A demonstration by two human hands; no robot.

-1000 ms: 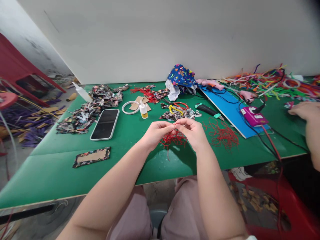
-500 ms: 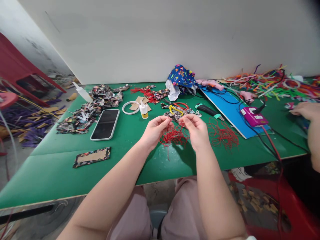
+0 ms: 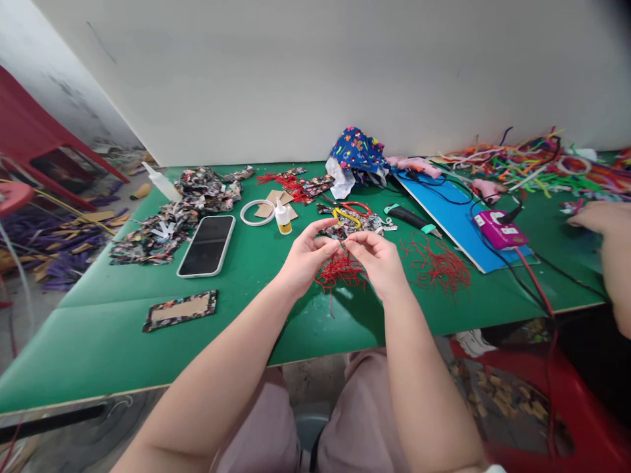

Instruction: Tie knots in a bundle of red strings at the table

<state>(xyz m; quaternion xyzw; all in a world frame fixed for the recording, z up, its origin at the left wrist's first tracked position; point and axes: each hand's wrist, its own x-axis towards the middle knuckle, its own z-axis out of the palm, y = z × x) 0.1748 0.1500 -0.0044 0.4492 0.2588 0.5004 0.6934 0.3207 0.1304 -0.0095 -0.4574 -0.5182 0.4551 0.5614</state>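
Observation:
Just above the front middle of the table, my left hand and my right hand meet fingertip to fingertip. Both are closed in a pinch on thin red string; the exact spot they grip is too small to make out. A tangle of red string hangs and lies beneath the fingers. To the right of my right hand, a second loose heap of red string spreads on the table. Yellow-and-red-handled scissors lie on patterned fabric just behind my hands.
Around the green table lie a phone, a fabric-edged card, a small glue bottle, a white ring, a utility knife, a blue board and a purple power socket. Another person's arm reaches in at right.
My right hand has moved left, so its fingertips now meet my left hand's. The left fingers have shifted slightly on the string. The table's objects stay put.

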